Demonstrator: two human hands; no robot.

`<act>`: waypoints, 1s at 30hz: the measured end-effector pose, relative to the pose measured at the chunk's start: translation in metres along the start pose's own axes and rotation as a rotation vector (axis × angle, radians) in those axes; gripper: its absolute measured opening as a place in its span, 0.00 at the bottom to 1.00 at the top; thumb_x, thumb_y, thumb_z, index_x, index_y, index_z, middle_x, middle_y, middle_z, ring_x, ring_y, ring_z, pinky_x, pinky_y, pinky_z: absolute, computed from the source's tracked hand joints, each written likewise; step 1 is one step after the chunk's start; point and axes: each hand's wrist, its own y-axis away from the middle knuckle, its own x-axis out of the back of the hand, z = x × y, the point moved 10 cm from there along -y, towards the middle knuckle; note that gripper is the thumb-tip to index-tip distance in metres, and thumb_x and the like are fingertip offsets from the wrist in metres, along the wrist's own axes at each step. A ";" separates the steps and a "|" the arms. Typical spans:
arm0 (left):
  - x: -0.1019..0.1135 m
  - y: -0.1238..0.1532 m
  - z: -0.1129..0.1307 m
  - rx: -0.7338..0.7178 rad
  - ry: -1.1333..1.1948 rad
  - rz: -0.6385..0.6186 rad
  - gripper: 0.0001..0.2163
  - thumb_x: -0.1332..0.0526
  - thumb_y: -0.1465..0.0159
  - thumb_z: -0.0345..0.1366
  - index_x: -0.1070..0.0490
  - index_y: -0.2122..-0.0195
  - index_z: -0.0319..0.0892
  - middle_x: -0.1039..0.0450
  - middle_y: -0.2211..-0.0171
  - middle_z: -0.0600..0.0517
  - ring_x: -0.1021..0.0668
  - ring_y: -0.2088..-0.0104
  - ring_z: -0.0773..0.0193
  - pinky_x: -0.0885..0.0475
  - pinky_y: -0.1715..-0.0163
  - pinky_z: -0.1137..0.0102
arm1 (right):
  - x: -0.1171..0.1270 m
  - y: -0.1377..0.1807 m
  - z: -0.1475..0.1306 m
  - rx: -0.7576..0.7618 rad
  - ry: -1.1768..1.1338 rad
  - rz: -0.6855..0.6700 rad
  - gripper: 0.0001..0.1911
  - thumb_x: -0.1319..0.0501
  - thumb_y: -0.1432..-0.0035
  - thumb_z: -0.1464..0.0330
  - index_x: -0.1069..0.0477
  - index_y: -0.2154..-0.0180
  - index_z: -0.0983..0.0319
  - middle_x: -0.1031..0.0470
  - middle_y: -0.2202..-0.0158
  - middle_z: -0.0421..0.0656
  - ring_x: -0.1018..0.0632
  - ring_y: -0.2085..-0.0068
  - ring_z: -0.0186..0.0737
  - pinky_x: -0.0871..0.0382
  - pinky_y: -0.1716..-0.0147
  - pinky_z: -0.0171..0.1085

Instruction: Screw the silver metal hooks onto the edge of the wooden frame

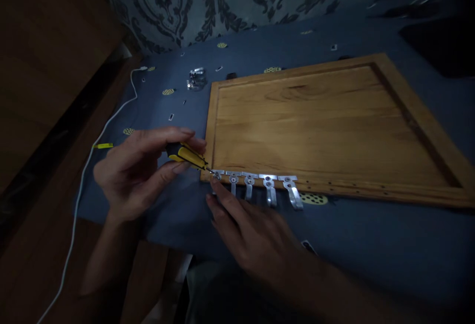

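My left hand [135, 170] is closed around the handle of a yellow and black screwdriver [191, 157]. The tip of its shaft meets the leftmost metal hook [217, 174] at the corner of a framed wooden board [297, 121]. Fingers of my right hand [248, 230] press on that same hook and partly cover it. To its right, several more silver hooks [269, 185] sit in a row along the board's near edge, with their bent arms sticking out past it. Screw heads show on their plates.
Loose metal hooks [196, 79] lie in a small pile beyond the board's left side. Small holes run along the near rim on the right. A white cable [111, 116] with a yellow tag [104, 146] trails down the left. Behind the blue patterned cloth [178, 71] rises a wallpapered wall [222, 2].
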 end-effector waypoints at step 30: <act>-0.005 -0.002 -0.003 -0.002 0.068 -0.025 0.18 0.31 0.34 0.28 0.22 0.43 0.48 0.19 0.55 0.51 0.15 0.57 0.59 0.14 0.57 0.63 | 0.001 0.000 -0.001 -0.010 0.005 0.022 0.19 0.48 0.33 0.80 0.22 0.48 0.72 0.20 0.43 0.58 0.15 0.63 0.41 0.22 0.74 0.36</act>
